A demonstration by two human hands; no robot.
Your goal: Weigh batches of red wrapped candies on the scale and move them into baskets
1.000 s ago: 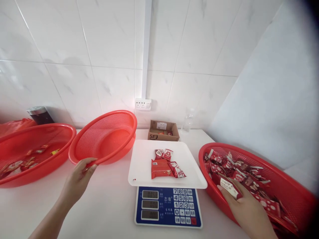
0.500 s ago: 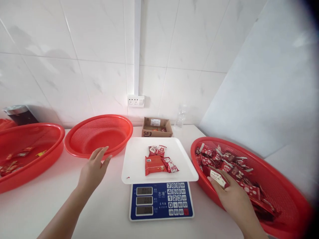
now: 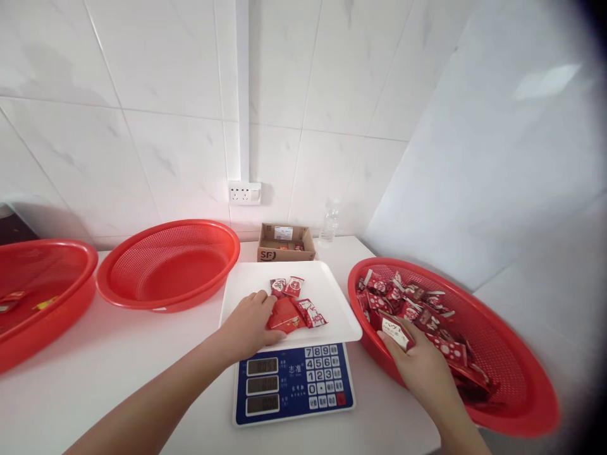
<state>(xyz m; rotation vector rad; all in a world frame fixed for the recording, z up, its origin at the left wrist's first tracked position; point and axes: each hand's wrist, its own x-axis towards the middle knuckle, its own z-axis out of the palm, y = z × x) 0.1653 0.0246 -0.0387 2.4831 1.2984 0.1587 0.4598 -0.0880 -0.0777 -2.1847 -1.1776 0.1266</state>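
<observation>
My left hand (image 3: 253,319) is over the scale's white tray (image 3: 334,316), its fingers and thumb closed around the left side of a flat red packet (image 3: 287,316). Part of that packet is hidden under the fingers. Touching its right side is a red-and-white snack packet (image 3: 312,313), and two small wrapped sweets (image 3: 294,286) lie just behind. My right hand (image 3: 422,360) grips a dark red packet with a cream label (image 3: 397,332) at the near left rim of the right red basket (image 3: 516,366). Many small red snack packets (image 3: 431,319) fill that basket.
The scale's blue panel (image 3: 294,385) faces me. A red basket (image 3: 190,278) stands left of the tray, and another basket (image 3: 71,303) with a few packets is farther left. Behind the tray are a small cardboard box (image 3: 286,255) and a clear plastic bottle (image 3: 330,221) by the tiled wall.
My left hand has moved right from in front of the middle basket onto the red packet on the tray. My right hand still holds the cream-labelled packet. The view has shifted slightly right.
</observation>
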